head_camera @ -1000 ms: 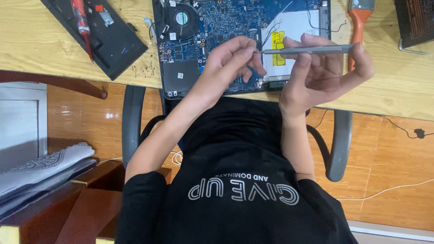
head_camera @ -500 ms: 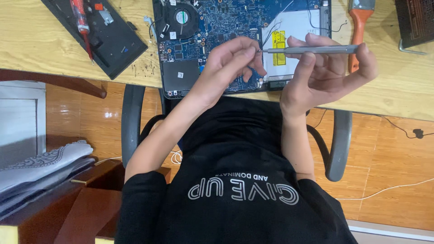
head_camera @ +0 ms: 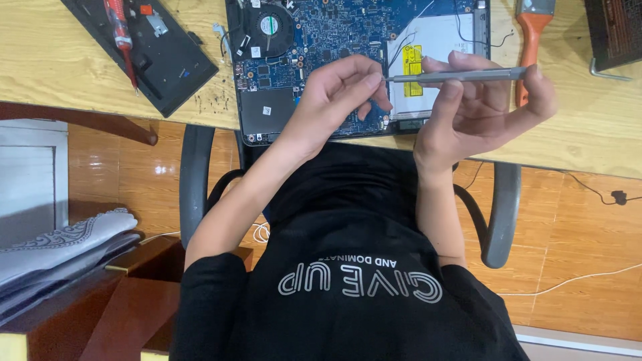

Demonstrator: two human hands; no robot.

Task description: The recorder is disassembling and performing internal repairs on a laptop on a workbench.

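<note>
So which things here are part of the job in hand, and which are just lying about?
In use: grey screwdriver, held by right hand, tip pinched by left hand; opened laptop beneath.
Lying about: black cover panel, red screwdriver, orange-handled tool, folded cloth.

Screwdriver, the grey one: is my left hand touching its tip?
Touching. The head view shows the left hand pinching the tip of the screwdriver, with no gap; the right hand holds the handle.
</note>
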